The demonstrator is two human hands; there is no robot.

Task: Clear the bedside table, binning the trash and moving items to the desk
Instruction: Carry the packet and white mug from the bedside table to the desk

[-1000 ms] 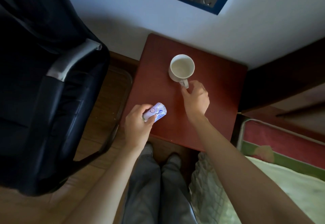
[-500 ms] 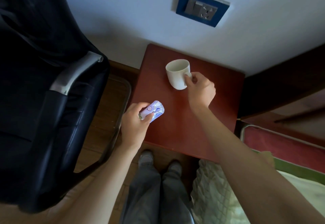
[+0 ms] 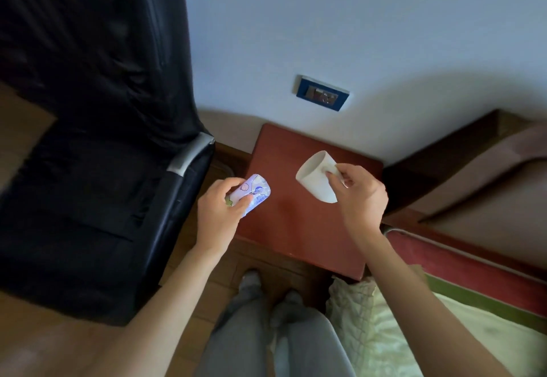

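two things held over the red worktop

in the middle of the frame, a white mug (image 3: 316, 180) is pinched at its handle by the right hand (image 3: 359, 199) and held tilted above the red worktop (image 3: 296, 228). just left of it, a small crumpled packet (image 3: 251, 194) is squeezed in the left hand (image 3: 220, 214), over the worktop's left edge. a black chair (image 3: 88, 169) is seen at the left.
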